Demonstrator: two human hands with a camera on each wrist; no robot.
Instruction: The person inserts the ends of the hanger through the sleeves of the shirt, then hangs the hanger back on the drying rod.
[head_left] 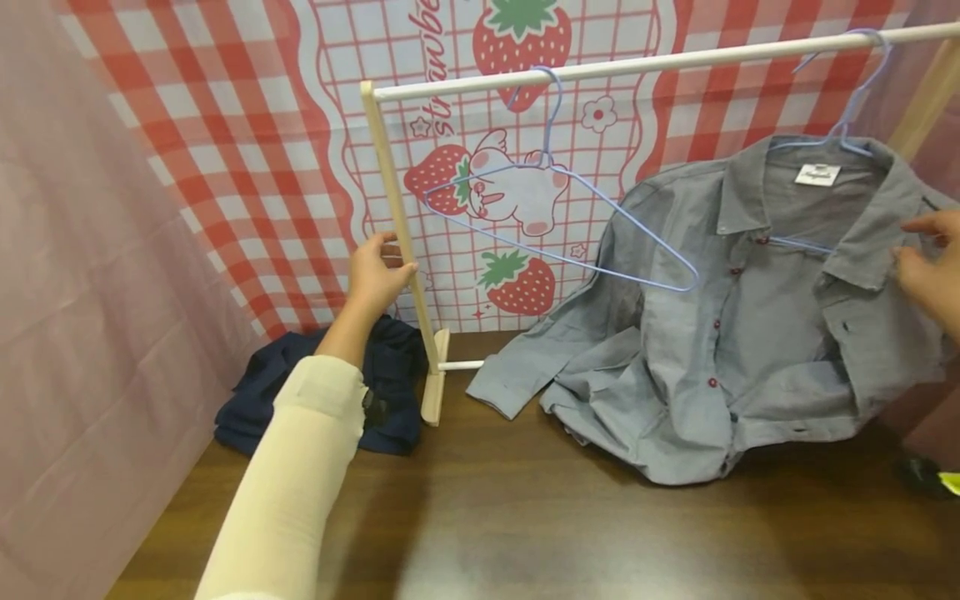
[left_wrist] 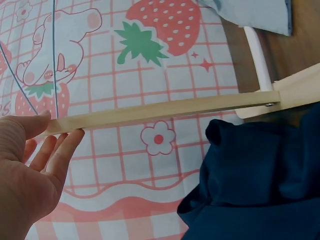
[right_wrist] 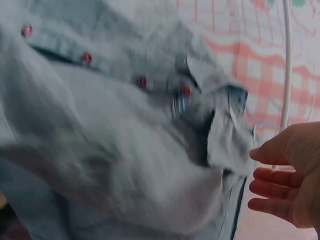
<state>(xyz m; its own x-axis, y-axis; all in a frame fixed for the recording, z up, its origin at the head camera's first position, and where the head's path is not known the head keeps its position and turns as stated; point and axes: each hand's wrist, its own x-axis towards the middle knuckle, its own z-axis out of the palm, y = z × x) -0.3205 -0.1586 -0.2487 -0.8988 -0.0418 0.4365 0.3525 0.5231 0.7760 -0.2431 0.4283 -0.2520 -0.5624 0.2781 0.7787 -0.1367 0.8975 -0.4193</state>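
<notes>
My left hand (head_left: 375, 279) grips the upright wooden post (head_left: 398, 196) of a garment rack; in the left wrist view its thumb lies on one side of the post and its fingers on the other. A grey button-up shirt (head_left: 675, 333) with red buttons hangs from a lilac wire hanger (head_left: 855, 100) at the right of the rack. Beside the shirt's collar (right_wrist: 230, 142) is my right hand (right_wrist: 295, 175), thumb and fingers apart with nothing between them. Left of the shirt, a bare lilac hanger (head_left: 550, 125) hangs on the white rail (head_left: 675, 60).
Dark navy folded cloth (head_left: 285, 375) lies on the brown table (head_left: 510, 517) at the left, by the rack's wooden foot (head_left: 435, 392). A strawberry-print checked cloth (head_left: 247, 133) covers the back. Pink fabric (head_left: 112, 292) hangs along the left side. A black and yellow object (head_left: 948, 483) sits at the right edge.
</notes>
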